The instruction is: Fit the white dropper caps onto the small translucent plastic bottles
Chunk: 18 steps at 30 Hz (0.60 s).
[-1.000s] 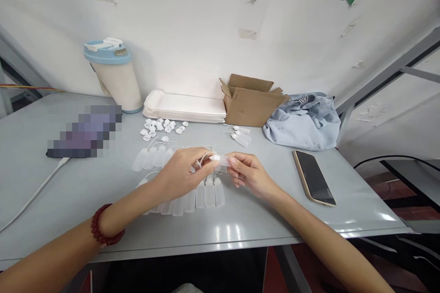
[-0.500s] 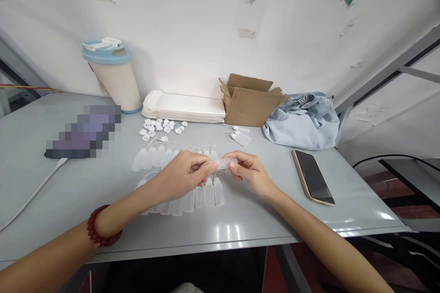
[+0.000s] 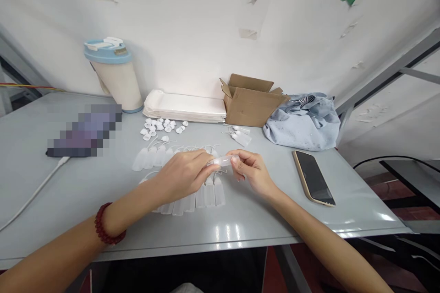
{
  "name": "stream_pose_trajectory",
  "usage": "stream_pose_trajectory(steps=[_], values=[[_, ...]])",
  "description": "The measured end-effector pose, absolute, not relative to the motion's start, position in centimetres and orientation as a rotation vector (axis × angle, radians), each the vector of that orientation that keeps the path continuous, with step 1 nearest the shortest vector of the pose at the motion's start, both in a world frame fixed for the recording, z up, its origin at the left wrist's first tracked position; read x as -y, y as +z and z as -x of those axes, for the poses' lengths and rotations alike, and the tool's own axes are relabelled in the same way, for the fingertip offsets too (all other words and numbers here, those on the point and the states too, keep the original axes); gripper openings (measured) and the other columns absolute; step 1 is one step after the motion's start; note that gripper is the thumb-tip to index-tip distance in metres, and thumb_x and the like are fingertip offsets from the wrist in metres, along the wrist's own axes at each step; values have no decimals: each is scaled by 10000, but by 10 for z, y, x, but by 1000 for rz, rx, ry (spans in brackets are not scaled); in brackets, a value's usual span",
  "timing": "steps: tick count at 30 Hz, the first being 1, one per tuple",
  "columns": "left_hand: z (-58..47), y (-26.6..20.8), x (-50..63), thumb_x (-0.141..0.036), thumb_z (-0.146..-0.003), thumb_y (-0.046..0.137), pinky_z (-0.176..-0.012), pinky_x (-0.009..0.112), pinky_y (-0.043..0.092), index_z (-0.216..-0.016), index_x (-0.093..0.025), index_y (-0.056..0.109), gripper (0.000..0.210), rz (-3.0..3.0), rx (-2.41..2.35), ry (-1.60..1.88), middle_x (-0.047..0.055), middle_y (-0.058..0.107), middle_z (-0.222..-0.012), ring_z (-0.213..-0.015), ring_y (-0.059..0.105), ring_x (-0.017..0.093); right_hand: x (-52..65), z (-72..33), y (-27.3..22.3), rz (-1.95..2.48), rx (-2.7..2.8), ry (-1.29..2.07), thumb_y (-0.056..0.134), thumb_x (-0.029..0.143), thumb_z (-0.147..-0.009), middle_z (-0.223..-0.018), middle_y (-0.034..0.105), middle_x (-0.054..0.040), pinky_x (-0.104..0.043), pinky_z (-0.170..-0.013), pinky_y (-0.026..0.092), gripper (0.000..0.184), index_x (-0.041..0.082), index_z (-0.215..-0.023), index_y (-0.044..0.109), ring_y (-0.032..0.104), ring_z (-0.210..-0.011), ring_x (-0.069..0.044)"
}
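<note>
A small translucent plastic bottle [image 3: 225, 160] lies nearly level between my two hands, above the table. My left hand [image 3: 185, 170] pinches its neck end between thumb and fingers, which hide the tip. The other end is gripped by the fingers of my right hand [image 3: 253, 173]. Under and around my left hand, similar bottles lie in two rows, a back row [image 3: 148, 158] and a front row [image 3: 210, 195], with thin white strands at their necks. My left hand and forearm cover part of both rows.
Several small white caps [image 3: 167, 125] lie behind the rows. A few bottles [image 3: 241, 138] lie before an open cardboard box [image 3: 254, 107]. Also there: white stack [image 3: 192, 106], tumbler [image 3: 118, 80], blue cloth [image 3: 302, 123], phone [image 3: 314, 177], blurred-out device [image 3: 87, 130] with white cable [image 3: 37, 192].
My left hand has turned about the bottle's neck end, its fingers now straighter and the wrist slightly further right. The bottle shows a little more between my hands. My right hand has hardly moved.
</note>
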<state>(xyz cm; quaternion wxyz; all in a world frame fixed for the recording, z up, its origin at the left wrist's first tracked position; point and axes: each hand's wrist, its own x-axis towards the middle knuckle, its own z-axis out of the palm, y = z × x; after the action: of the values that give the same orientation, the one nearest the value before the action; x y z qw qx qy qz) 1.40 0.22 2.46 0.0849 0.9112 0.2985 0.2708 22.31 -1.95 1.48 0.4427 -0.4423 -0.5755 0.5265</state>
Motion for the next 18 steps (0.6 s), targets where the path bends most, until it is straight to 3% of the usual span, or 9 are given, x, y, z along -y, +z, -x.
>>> stream_pose_trajectory(steps=[8, 13, 18], values=[[-2, 34, -16, -321, -916, 378, -568, 256, 403, -1049, -179, 544, 256, -2497, -1386, 796, -5, 613, -670, -566, 543, 149, -8, -242, 8, 1356, 1210, 1113, 638, 456, -754, -789, 656, -69, -272, -532, 400, 414, 116, -990, 662, 542, -573, -130], [0, 40, -16, -323, -908, 355, -577, 261, 402, -1059, -168, 550, 292, -2508, -1482, 760, 5, 626, -690, -573, 549, 153, -21, -256, -7, 1640, 1427, 818, 619, 379, -756, -675, 640, -48, -294, -558, 408, 397, 109, -1038, 689, 532, -586, -166], [3, 44, -19, -320, -896, 351, -562, 261, 380, -1089, -169, 548, 314, -2534, -1611, 726, 19, 649, -720, -618, 591, 177, -27, -265, -17, 1659, 1712, 313, 567, 254, -780, -905, 662, -87, -322, -692, 461, 280, 149, -993, 714, 565, -692, -179]])
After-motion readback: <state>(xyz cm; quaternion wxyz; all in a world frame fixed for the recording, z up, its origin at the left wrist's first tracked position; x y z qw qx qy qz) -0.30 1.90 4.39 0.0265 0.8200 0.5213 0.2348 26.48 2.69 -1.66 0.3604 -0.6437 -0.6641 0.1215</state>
